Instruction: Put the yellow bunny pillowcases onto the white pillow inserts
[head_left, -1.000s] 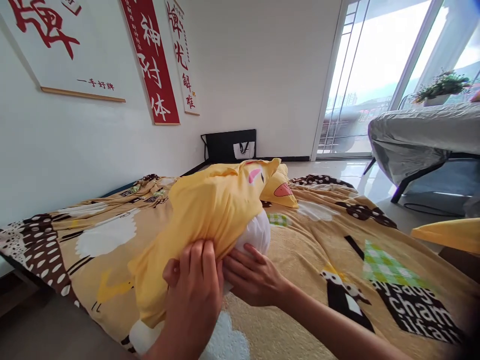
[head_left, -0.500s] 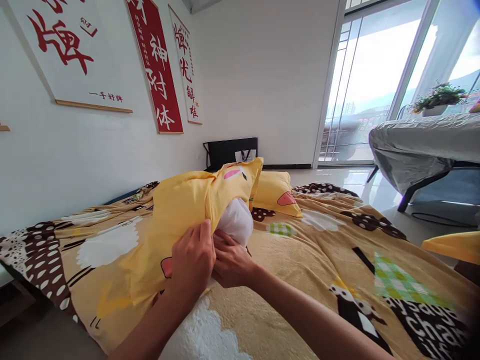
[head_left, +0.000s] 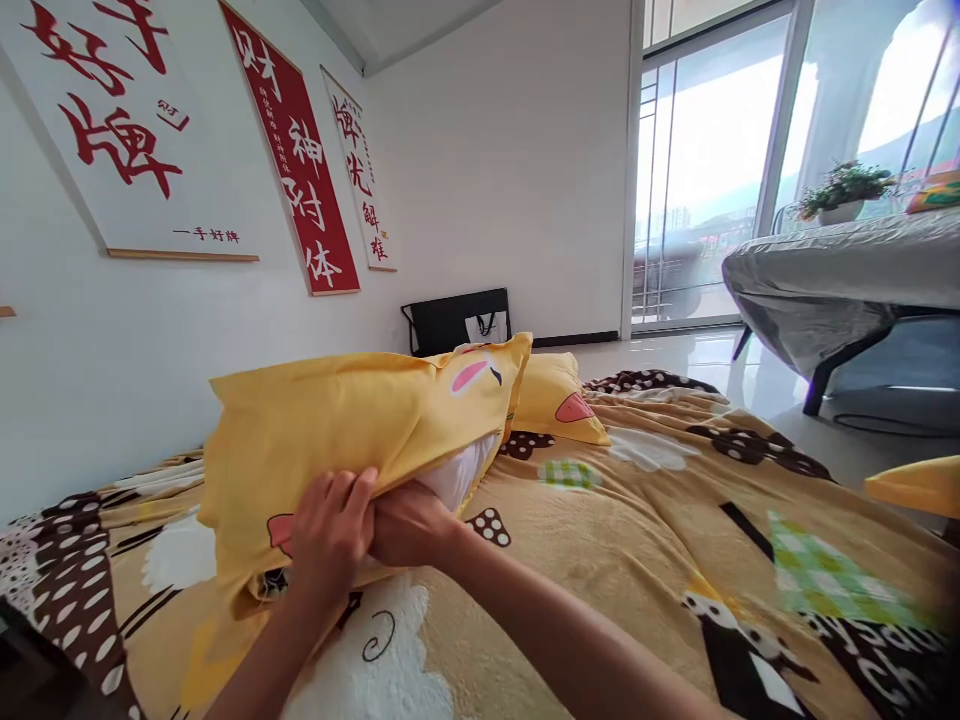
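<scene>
A yellow pillowcase (head_left: 322, 405) with a pink-and-black printed face stands puffed up on the bed, its open side facing me. White pillow filling (head_left: 454, 472) shows in that opening. My left hand (head_left: 334, 525) is closed on the lower front edge of the pillowcase, near a red printed patch. Beside it, my right hand (head_left: 412, 525) reaches into the opening against the white pillow. Its fingertips are hidden under the yellow cloth, so their grip does not show.
Behind lies another yellow pillow (head_left: 559, 400). A tan patterned blanket (head_left: 600, 560) covers the bed. A black folded item (head_left: 457, 312) with a white bag (head_left: 486, 328) leans at the far wall. At right stands a table with a grey cover (head_left: 840, 265), carrying a potted plant (head_left: 844, 195).
My hands and the pillowcase's near part have moved left. The pillowcase is raised and spread wider on the left, covering more of the white pillow, and my right hand is deeper in the opening.
</scene>
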